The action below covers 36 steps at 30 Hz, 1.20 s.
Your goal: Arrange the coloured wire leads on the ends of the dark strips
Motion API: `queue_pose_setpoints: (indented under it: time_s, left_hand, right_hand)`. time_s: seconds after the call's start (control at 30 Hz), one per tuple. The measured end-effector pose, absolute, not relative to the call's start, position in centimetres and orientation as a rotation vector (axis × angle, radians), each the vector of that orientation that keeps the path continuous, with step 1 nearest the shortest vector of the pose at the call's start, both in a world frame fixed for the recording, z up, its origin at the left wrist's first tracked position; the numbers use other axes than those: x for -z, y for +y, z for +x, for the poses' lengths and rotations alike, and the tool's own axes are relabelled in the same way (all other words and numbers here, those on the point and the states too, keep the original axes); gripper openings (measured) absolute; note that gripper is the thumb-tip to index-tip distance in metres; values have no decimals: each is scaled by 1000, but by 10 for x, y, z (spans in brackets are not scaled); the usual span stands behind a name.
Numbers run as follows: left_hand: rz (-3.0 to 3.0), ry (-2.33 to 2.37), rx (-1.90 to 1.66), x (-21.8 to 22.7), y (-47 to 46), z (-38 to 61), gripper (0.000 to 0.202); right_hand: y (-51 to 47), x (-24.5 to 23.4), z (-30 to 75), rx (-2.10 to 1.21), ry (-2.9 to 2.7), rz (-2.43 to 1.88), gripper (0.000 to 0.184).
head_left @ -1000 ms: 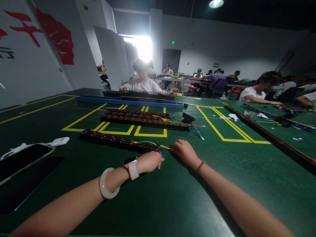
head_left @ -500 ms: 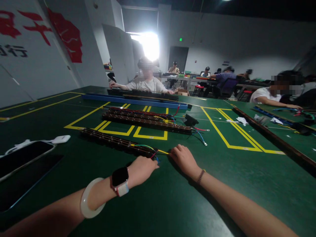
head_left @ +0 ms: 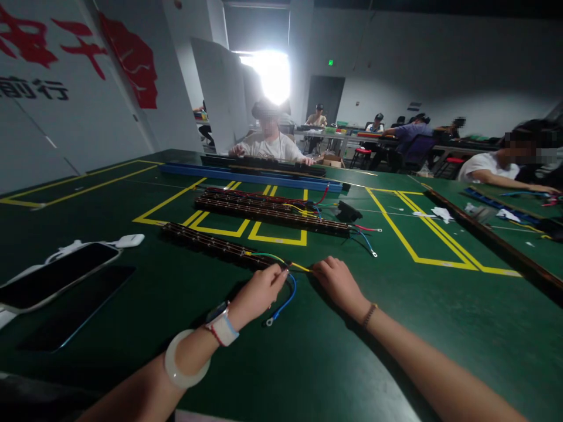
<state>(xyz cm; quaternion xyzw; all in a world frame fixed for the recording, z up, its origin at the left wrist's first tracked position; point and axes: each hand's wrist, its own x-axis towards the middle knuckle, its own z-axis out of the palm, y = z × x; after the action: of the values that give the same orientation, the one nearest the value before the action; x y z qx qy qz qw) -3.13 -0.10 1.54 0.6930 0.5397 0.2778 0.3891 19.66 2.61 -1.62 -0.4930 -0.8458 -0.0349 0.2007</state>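
Observation:
A dark, narrow bar with copper-coloured strips (head_left: 206,240) lies slantwise on the green table, with wires at its near right end. My left hand (head_left: 259,291) is closed in a pinch at that end; its fingers hide what they grip. From beside these fingertips a blue wire (head_left: 294,291) curves down to a metal ring terminal (head_left: 270,322) on the table. A yellow-green wire (head_left: 300,267) runs along the bar and past its end to my right hand (head_left: 338,282), whose fingers are pinched on its tip.
Similar wired bars (head_left: 272,214) lie further back, beyond them a blue rail (head_left: 255,177). A long brown bar (head_left: 497,240) crosses the right side. Phones (head_left: 65,275) and a white charger (head_left: 131,240) lie left. A co-worker (head_left: 275,143) sits opposite, another person (head_left: 497,167) at right.
My left hand has turned and moved up to the bar's end, uncovering the blue wire and its ring terminal. The right hand keeps the yellow-green wire. The whole view has shifted slightly.

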Motion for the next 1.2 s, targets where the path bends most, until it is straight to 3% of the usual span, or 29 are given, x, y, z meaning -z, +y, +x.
queue_pose_setpoints:
  time_s: [0.17, 0.37, 0.53, 0.7, 0.8, 1.2]
  left_hand:
    - [1242, 1174, -806, -17, 3, -34, 32]
    - [1060, 968, -1036, -21, 8, -29, 35]
    - [1615, 1092, -905, -20, 17, -15, 37]
    - [2406, 1093, -678, -14, 13, -9, 21]
    - [2729, 1081, -508, -7, 6, -8, 24]
    - [2328, 1456, -523, -6, -14, -14, 37]
  right_hand:
    - [24, 15, 196, 57, -2325, -1382, 14]
    - [23, 16, 192, 4, -2307, -1418, 16]
    - [28, 9, 196, -266, -2292, -1366, 14]
    - [30, 4, 198, -456, -2288, -1325, 12]
    - [28, 5, 199, -530, -2243, -1337, 16]
    - [5, 4, 184, -417, -2289, -1378, 32]
